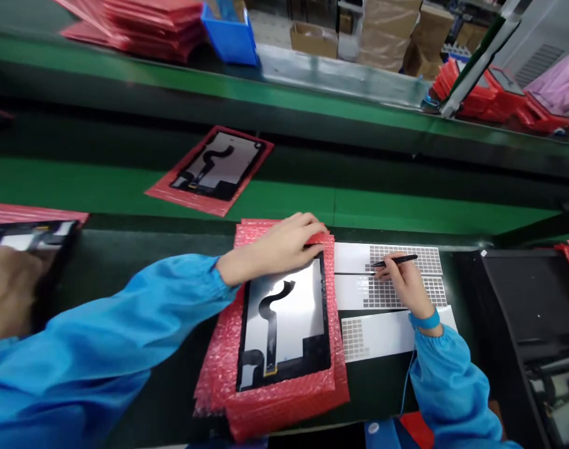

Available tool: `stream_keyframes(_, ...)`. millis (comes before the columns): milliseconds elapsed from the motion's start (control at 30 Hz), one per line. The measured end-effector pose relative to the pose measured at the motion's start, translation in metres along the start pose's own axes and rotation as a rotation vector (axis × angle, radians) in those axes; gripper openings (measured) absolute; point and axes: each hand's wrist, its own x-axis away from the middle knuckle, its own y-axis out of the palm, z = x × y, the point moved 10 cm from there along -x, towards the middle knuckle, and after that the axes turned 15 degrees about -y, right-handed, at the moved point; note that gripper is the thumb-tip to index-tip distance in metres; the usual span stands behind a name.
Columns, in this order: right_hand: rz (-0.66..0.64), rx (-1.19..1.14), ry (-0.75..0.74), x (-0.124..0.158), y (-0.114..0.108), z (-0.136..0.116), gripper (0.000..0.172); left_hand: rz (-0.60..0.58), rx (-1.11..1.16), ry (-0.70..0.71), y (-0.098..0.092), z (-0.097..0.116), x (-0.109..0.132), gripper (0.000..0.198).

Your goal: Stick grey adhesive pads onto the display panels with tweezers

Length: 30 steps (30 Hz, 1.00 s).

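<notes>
Light uneven. Your panel (291, 324) carries the strongest glare, a white patch washing out its upper right; small sparkles dot the pink bubble wrap (225, 349) around it. The far ledge (321, 73) shines pale on top, with deep shadow beneath. Your tabletop (125, 249) reads dim. At the left edge, a co-worker's hand (8, 287) is smeared by blur. Background cartons (391, 31) look soft. Toward your frame's edges, shapes stretch and lean, wide-angle fashion.

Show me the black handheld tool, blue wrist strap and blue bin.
Black handheld tool (404, 259): head view, on its shaft.
Blue wrist strap (425, 320): head view, on its band.
Blue bin (230, 41): head view, on its side wall.
</notes>
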Motion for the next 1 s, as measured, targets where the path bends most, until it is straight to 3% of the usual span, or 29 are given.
stream_keyframes(67,-0.049,0.032,0.016,-0.005,0.000,0.006,0.042,0.069,-0.146,0.160,0.019,0.031,0.010,0.037)
stream_keyframes(133,-0.077,0.050,0.025,-0.009,0.001,0.011,0.042,0.015,-0.280,0.284,0.056,0.059,0.020,0.046)
stream_keyframes(233,-0.095,0.071,0.033,-0.010,0.004,0.013,0.040,-0.042,-0.452,0.308,0.104,0.077,0.028,0.071)
stream_keyframes(300,-0.102,0.077,0.043,-0.009,0.005,0.014,0.039,-0.046,-0.540,0.281,0.121,0.079,0.029,0.076)
stream_keyframes(467,-0.115,0.070,0.055,-0.008,0.007,0.011,0.036,-0.080,-0.551,0.237,0.121,0.078,0.030,0.062)
stream_keyframes(733,-0.132,0.074,0.047,-0.008,0.008,0.010,0.032,-0.121,-0.502,0.194,0.119,0.075,0.028,0.060)
stream_keyframes(1000,-0.143,0.092,0.036,-0.008,0.009,0.009,0.028,-0.090,-0.510,0.205,0.121,0.076,0.028,0.059)
